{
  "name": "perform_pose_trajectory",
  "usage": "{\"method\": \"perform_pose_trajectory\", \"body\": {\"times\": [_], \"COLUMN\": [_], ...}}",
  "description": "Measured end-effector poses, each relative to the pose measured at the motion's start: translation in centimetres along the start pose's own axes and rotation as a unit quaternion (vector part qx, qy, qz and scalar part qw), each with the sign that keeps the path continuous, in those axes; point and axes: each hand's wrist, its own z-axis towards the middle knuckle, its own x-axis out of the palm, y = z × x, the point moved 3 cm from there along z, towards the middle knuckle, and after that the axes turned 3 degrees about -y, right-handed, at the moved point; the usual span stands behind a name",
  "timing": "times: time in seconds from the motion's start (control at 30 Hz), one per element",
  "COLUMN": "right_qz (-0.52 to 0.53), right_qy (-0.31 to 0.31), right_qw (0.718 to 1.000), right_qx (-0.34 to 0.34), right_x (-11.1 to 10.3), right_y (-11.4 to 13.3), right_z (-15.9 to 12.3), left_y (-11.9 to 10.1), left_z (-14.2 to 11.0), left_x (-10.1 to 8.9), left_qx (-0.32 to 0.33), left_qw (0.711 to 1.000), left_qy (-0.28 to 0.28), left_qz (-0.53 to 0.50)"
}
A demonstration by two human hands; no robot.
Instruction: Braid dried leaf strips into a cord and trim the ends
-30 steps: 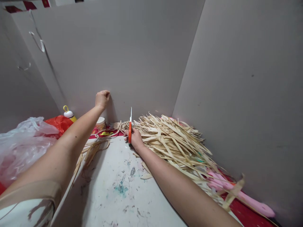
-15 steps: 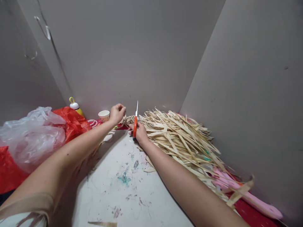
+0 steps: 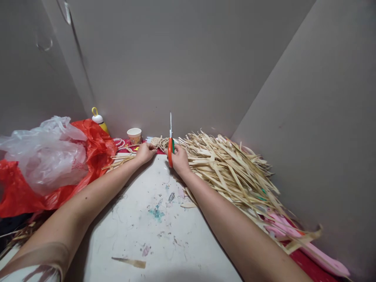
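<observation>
My right hand (image 3: 180,159) is closed on a pair of scissors (image 3: 170,150) with orange and green handles, blades pointing up and away from me. Left of it, my left hand (image 3: 145,152) is low at the table's far edge, its fingertips pinched together; whatever they may hold is too small to make out. Just beyond both hands lies a braided straw-coloured cord (image 3: 160,142) on red cloth. A large heap of dry, flat plant strips (image 3: 226,168) spreads beside my right hand and forearm.
A paper cup (image 3: 134,137) and a yellow-and-white bottle (image 3: 100,120) stand at the back left. Clear plastic (image 3: 49,156) and red plastic bags (image 3: 95,137) lie left. A pink tool (image 3: 323,258) sits right. One loose strip (image 3: 129,262) lies on the stained white tabletop (image 3: 141,227).
My left hand has come down from above the braided cord to the table edge beside it. The right hand still holds the scissors. The view has shifted slightly.
</observation>
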Motion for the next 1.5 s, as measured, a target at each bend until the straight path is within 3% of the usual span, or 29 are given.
{"method": "perform_pose_trajectory", "body": {"times": [0.1, 0.27, 0.5, 0.83, 1.03, 1.37, 1.5], "right_qz": [-0.091, -0.205, -0.349, -0.378, -0.369, -0.389, -0.429], "right_qy": [-0.024, 0.013, 0.068, 0.083, 0.082, 0.081, 0.091], "right_qw": [0.994, 0.977, 0.934, 0.921, 0.924, 0.917, 0.899], "right_qx": [-0.058, -0.06, -0.035, 0.042, 0.05, 0.022, 0.009], "right_x": [-0.8, -2.1, -2.9, -2.7, -2.7, -2.8, -2.7], "right_y": [0.9, 2.5, 3.4, 2.7, 2.6, 2.0, 1.6], "right_z": [0.2, 0.2, -0.4, -1.3, -1.5, -1.1, -1.1], "left_y": [-0.3, -0.9, -0.6, -0.4, -0.2, -0.5, -0.7], "left_z": [-0.4, -0.9, -1.0, -1.2, -1.2, -1.3, -1.3], "left_x": [0.3, 0.4, 0.5, 1.4, 1.4, 1.2, 1.1], "left_qx": [0.002, -0.026, -0.05, -0.043, -0.02, -0.035, -0.049], "left_qw": [0.998, 0.988, 0.991, 0.989, 0.992, 0.993, 0.991], "left_qy": [0.009, 0.04, 0.029, 0.044, 0.043, 0.044, 0.045], "left_qz": [0.061, 0.149, 0.121, 0.131, 0.119, 0.108, 0.113]}}
